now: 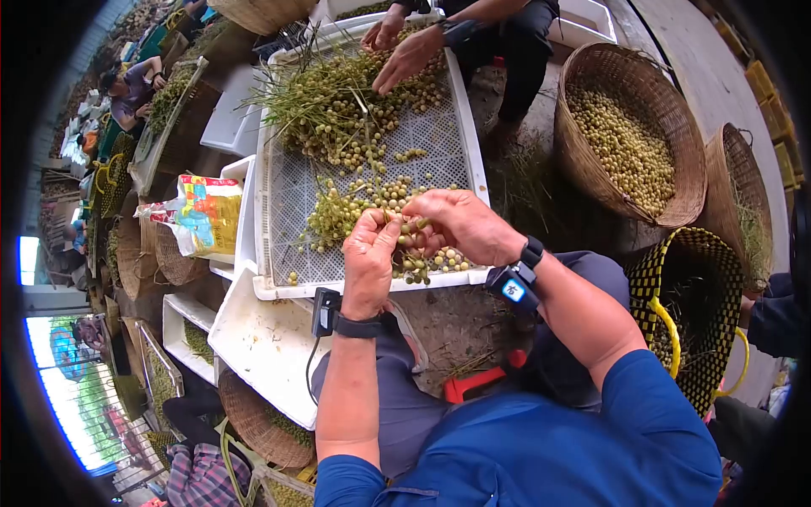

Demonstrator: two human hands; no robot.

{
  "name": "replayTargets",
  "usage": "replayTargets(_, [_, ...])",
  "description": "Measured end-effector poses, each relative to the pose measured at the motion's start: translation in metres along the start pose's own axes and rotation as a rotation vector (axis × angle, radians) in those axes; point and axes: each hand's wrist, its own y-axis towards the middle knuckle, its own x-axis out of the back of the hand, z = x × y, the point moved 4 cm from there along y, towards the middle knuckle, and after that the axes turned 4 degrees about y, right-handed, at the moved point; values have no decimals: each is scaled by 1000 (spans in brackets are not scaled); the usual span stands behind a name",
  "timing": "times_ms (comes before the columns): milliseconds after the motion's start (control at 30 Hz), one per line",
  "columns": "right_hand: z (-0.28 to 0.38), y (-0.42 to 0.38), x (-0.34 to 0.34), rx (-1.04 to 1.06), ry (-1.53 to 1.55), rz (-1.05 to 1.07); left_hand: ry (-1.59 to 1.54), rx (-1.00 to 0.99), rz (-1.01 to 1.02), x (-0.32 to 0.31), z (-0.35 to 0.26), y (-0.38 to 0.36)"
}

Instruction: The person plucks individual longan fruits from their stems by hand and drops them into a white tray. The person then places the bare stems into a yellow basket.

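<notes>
My left hand (368,258) is closed, thumb against the fingers, over the near edge of a white mesh tray (449,144). Close against it, my right hand (466,225) curls around a small bunch of round yellow-green fruits (414,269) on stems. That bunch hangs beneath both hands, and the fingertips partly hide it. Just beyond lies a loose cluster of the same fruits (334,215) on the mesh. A large heap of stemmed fruits (338,110) covers the tray's far half, where another person's hands (410,55) work.
Loose fruits (621,144) lie in a wicker basket (583,173) at the right. Nearer stands a black-and-yellow woven basket (726,296). On the left are a colourful plastic sack (209,215) and a white foam box (262,338). A red stool part (481,380) shows by my legs.
</notes>
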Motion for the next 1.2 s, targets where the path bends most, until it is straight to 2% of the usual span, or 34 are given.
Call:
replayTargets(67, [1,-2,2,-165,544,49,-33,-22,-17,0,-3,0])
replayTargets(133, [0,-2,4,-147,552,88,-35,30,-14,-2,-8,-2])
replayTargets(367, [-10,-1,9,-77,397,25,-31,29,-30,-1,-6,-3])
replayTargets(433, [-8,1,14,20,118,-146,-33,32,-4,-2,-4,-3])
replayTargets(533, [-11,3,17,64,90,-243,-41,64,-3,-2,-2,-4])
replayTargets(667, [-14,3,22,-31,290,-201,-99,65,-5,1,-1,-3])
replayTargets(800, [-12,2,22,-45,273,-168,-152,81,-6,3,-2,-2])
replayTargets(867, [-6,3,20,216,-310,-232,-154,82,-9,3,-2,-2])
replayTargets(900, [2,-2,17,200,-376,-247,-145,78,-17,2,-2,-3])
replayTargets(933, [6,-4,12,201,-377,-248,-137,75,-26,2,-2,-3])
replayTargets(1000, [1,-5,2,40,-29,-146,-109,65,-37,0,-2,-3])
replayTargets(1133, [-8,-6,-10,28,-124,34,-45,55,-46,-1,5,-2])
replayTargets(1200, [-14,-4,-8,37,-50,10,-39,114,-69,-4,9,-5])
